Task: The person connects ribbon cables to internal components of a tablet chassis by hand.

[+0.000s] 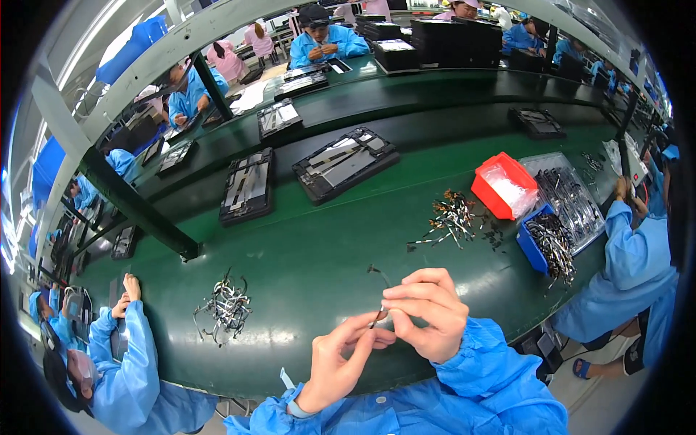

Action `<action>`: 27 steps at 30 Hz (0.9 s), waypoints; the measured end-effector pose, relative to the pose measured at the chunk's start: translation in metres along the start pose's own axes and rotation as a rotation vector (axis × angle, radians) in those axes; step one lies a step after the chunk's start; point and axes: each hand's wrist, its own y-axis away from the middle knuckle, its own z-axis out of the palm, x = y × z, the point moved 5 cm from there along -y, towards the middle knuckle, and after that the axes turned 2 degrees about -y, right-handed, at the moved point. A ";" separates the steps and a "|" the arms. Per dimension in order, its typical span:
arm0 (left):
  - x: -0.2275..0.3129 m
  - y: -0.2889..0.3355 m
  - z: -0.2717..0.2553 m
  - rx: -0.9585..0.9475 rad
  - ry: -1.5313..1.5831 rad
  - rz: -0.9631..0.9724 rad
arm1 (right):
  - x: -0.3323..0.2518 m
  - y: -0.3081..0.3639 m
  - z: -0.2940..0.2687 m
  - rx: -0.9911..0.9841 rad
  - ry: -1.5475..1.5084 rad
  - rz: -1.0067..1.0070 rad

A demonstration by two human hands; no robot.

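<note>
In front of my chest, my left hand (346, 360) pinches a short, thin dark-and-white flex cable (375, 317) between thumb and fingers. My right hand (429, 313) is closed at the cable's upper part, its fingertips almost touching those of the left. A slim strip with a dark tip (374, 269) sticks up beside the right fingertips; whether it belongs to the same cable I cannot tell. Left of my hands lies a loose pile of black-and-white cables (226, 308). Farther off to the right is another heap (453, 217), with brownish ends.
A red bin (487, 190) with clear plastic bags, a blue bin (533, 246) full of cables and a clear tray (591, 217) stand at right. Opened tablets (344, 163) lie along the far side. A dark post (138, 206) rises at left. Co-workers sit on both sides.
</note>
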 end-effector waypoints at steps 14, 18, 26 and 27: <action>0.002 -0.016 0.020 -0.020 -0.302 0.147 | 0.019 0.010 -0.013 -0.062 -0.052 -0.011; -0.011 -0.032 0.024 -0.096 -0.216 0.137 | 0.035 0.002 -0.028 -0.001 0.087 -0.097; -0.085 -0.160 -0.079 0.191 -0.029 -0.177 | 0.256 -0.040 -0.201 0.167 0.649 0.556; -0.091 -0.166 -0.087 0.243 0.010 -0.227 | 0.273 -0.035 -0.206 0.017 0.821 0.486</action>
